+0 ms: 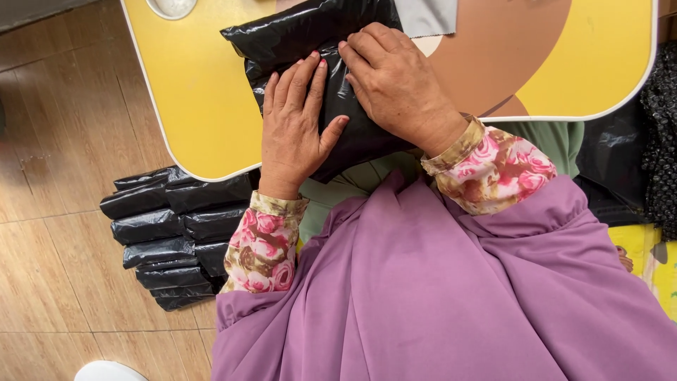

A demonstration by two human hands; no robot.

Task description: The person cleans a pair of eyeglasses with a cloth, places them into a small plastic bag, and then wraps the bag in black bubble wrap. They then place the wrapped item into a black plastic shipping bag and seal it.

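Black plastic wraps the parcel (pixel 310 42) that both hands press flat on the yellow table (pixel 190 106). The left hand (pixel 296 130) lies palm down on it, fingers (pixel 300 77) stretched and slightly spread, thumb out to the side, gripping nothing. The right hand (pixel 395 85) rests on the parcel just beside the left fingertips, its fingers (pixel 363 46) bent a little over the wrap, pressing rather than clasping. Beyond the right fingers a grey sheet (pixel 427 17) lies on the table, touching the parcel's far edge. Below the left wrist, on the wooden floor (pixel 49 233), sits a stack of similar black wrapped parcels (pixel 169 233).
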